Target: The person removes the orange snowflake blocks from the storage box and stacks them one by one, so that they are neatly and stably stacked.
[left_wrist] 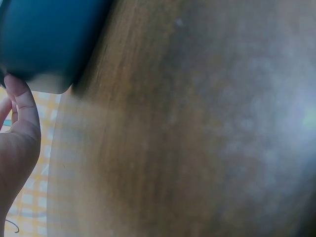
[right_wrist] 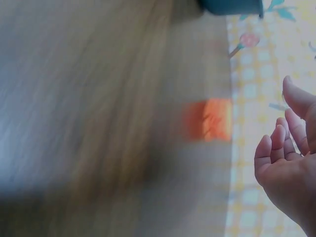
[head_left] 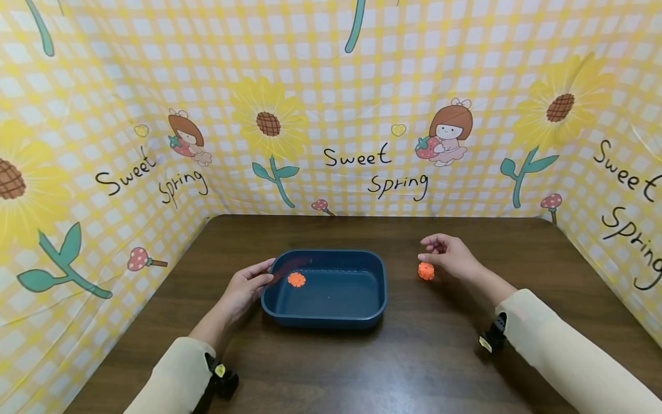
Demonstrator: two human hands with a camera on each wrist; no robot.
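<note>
A dark blue rectangular basin (head_left: 331, 317) sits on the table, with one flat orange disc with a notched edge (head_left: 296, 280) lying inside near its left end. My left hand (head_left: 245, 290) holds the basin's left rim, thumb over the edge and fingers outside; the left wrist view shows the thumb (left_wrist: 22, 101) against the blue wall. To the right of the basin stands a short stack of orange notched discs (head_left: 426, 271). Just above and behind it is my right hand (head_left: 451, 255), fingers loosely bent and nothing between them. The right wrist view shows a gap between hand and stack (right_wrist: 217, 119).
The dark brown wooden table (head_left: 331, 368) runs back to a yellow checked cloth (head_left: 331, 115) with sunflower prints, which hangs behind and along both sides. A black wrist camera (head_left: 223, 376) is strapped at the left sleeve and another camera (head_left: 493, 335) at the right.
</note>
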